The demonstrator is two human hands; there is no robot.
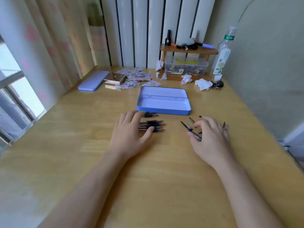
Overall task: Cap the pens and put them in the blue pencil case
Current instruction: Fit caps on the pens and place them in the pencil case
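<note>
The blue pencil case (164, 111) lies open and empty in the middle of the wooden desk, its lid tipped back. Just in front of it, several uncapped black pens (156, 125) lie side by side with tips pointing right. My left hand (131, 134) rests flat on their left ends, fingers spread. To the right, several loose pen caps (186, 125) are scattered on the desk. My right hand (210, 137) hovers over them with curled fingers, thumb and fingertips touching one cap (196, 136); whether it is gripped is unclear.
A closed lilac case (93, 80), a metal box (115, 79) and patterned cards (136, 76) lie at the back left. A wooden shelf (189, 50), a clear storage box (185, 67), crumpled tissues (203, 83) and a bottle (222, 53) stand at the back right. A wall runs along the right.
</note>
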